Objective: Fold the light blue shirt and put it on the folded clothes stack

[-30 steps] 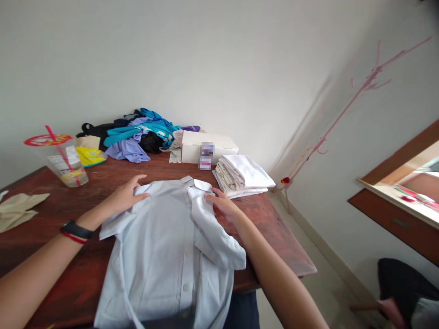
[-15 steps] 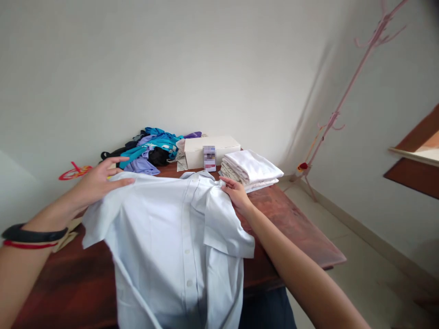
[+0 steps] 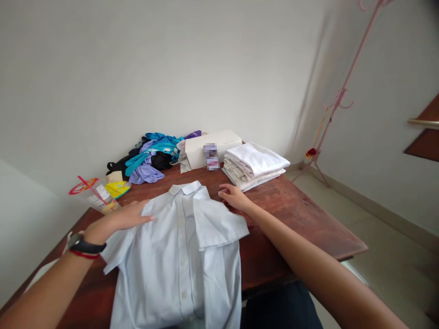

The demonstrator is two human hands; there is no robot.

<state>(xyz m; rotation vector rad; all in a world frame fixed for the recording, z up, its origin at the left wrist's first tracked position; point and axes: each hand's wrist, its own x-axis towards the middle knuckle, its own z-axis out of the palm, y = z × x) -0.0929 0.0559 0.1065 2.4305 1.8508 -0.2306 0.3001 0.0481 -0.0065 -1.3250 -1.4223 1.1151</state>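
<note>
The right hand (image 3: 236, 197) is now off the short-sleeved button-up shirt (image 3: 157, 256), which lies lower, on the tabletop (image 3: 305, 219) at six o'clock. Its grip hangs by the shirt's one o'clock, curled; I can't tell if the fingertips meet. The left hand (image 3: 126, 217) rests at ten o'clock, thumb and fingers apart. This looks like spreading; next calls for gentle smoothing.

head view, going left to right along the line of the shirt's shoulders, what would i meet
Plastic cup, left hand, pale shirt, right hand, the right end of the wooden table, tiled floor.
</note>
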